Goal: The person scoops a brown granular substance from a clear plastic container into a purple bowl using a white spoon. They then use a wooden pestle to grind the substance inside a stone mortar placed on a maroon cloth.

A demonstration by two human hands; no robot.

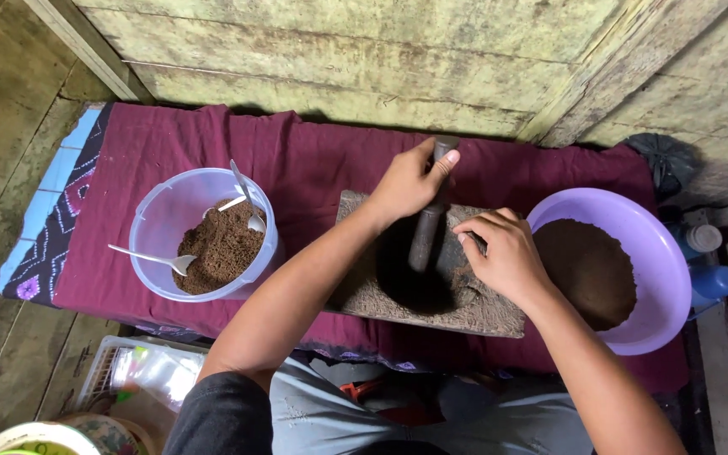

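Two hands (406, 185) (507, 257), one pestle (427, 227), two bowls (162, 227) (659, 253)

Left hand (410, 181) grips pestle (428, 226); right hand (507, 257) on stone mortar (355, 295).

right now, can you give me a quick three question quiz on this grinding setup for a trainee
1. True or false: the left hand grips the dark pestle near its top end.
2. Where do the fingers of the right hand rest? A) in the purple bowl B) on the rim of the stone mortar C) on a spoon
3. How many metal spoons sit in the clear container of brown powder?

Key: 1 true; 2 B; 3 two, one leaning on the near left rim and one standing at the far side.
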